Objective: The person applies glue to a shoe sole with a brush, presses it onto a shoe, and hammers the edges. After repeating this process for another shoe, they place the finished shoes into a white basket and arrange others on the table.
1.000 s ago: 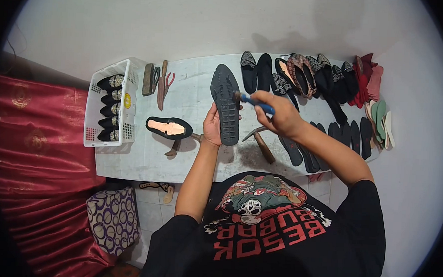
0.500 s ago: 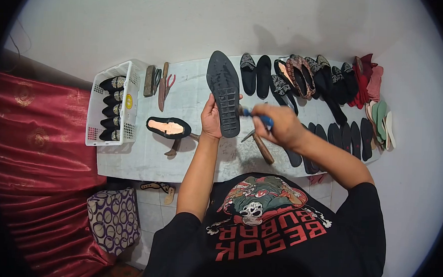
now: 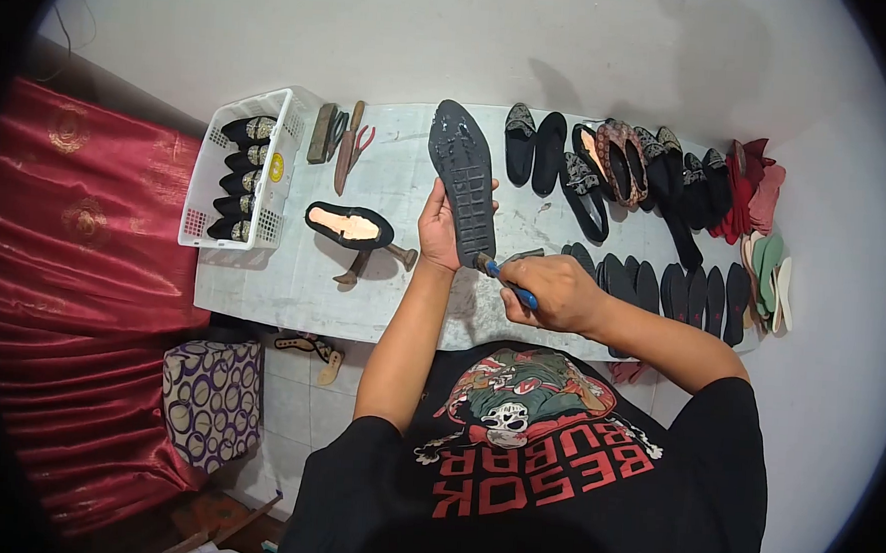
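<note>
A black shoe sole point(image 3: 465, 183) is held up by my left hand point(image 3: 439, 228), whose fingers wrap behind it and show at its far edge. The sole's gridded side faces me, toe pointing away, with shiny patches near the toe. My right hand point(image 3: 556, 291) grips a blue-handled brush point(image 3: 524, 298), its bristles touching the heel end of the sole. Left of my left hand lies a black shoe upper with a light insole point(image 3: 348, 227), beside a hammer point(image 3: 353, 269).
A white basket point(image 3: 270, 195) of black shoes stands at the left. Near it lie pliers point(image 3: 362, 144) and a knife point(image 3: 347, 156). Shoes point(image 3: 623, 164), black soles point(image 3: 675, 292) and red fabric pieces point(image 3: 743, 192) occupy the right side. A patterned box point(image 3: 213, 403) sits below.
My right hand has brought the brush from beside the middle of the sole down to its heel end. Shiny patches now show near the toe. The camera view has shifted slightly.
</note>
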`<act>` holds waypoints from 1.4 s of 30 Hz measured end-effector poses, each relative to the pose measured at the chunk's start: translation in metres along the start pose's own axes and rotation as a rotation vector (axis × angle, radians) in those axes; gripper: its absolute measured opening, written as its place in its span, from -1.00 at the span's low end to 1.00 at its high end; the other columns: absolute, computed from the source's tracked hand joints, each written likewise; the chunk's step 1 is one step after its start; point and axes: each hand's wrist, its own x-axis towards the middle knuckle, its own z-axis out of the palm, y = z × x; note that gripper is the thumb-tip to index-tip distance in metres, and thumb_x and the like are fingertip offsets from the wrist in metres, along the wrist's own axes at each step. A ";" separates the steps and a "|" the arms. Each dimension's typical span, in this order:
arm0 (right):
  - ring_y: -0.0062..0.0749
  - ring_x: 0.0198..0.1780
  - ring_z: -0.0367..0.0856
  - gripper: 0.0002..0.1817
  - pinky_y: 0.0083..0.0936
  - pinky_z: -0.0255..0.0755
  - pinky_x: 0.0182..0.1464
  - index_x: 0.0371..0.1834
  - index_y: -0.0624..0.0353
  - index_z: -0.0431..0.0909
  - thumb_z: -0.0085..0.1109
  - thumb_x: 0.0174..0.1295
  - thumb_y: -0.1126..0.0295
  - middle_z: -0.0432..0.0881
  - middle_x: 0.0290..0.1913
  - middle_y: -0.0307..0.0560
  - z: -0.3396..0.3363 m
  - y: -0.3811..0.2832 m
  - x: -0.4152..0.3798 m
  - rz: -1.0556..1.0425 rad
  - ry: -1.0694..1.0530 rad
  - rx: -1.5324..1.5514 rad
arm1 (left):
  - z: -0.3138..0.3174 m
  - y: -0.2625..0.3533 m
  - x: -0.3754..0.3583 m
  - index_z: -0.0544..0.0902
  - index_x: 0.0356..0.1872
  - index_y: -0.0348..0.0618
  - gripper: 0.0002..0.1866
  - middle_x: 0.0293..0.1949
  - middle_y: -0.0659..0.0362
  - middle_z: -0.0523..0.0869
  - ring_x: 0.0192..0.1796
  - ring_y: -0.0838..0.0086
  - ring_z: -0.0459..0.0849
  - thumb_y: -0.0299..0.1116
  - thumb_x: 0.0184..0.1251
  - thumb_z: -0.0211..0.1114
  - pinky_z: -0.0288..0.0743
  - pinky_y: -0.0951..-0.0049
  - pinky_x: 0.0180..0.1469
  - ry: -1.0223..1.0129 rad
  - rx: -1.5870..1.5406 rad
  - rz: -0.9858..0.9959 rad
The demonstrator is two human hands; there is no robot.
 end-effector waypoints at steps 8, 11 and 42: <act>-0.10 -0.46 0.69 -0.72 -0.25 0.58 -0.39 -0.02 0.22 0.56 0.40 0.27 0.41 0.64 -0.44 -0.04 0.012 0.011 0.030 0.037 0.149 -0.018 | -0.001 0.001 0.001 0.51 0.47 -0.20 -0.35 0.26 -0.23 0.70 0.07 0.01 0.82 0.11 0.76 -0.18 0.78 0.11 0.12 0.005 -0.001 -0.055; -0.11 -0.46 0.70 -0.72 -0.25 0.59 -0.39 -0.02 0.21 0.56 0.40 0.27 0.43 0.64 -0.45 -0.05 0.023 0.002 0.016 0.003 0.117 0.008 | -0.004 0.012 0.007 0.52 0.46 -0.18 -0.37 0.25 -0.22 0.71 0.08 0.05 0.83 0.10 0.76 -0.16 0.77 0.11 0.16 0.016 -0.001 -0.004; -0.07 -0.49 0.71 -0.78 -0.23 0.60 -0.40 -0.09 0.20 0.59 0.39 0.26 0.44 0.63 -0.49 -0.02 -0.017 0.000 -0.014 0.111 0.241 -0.057 | -0.017 -0.015 -0.003 0.60 0.41 -0.08 -0.38 0.26 -0.17 0.72 0.12 -0.08 0.75 0.15 0.75 -0.13 0.72 -0.01 0.19 -0.051 -0.145 0.026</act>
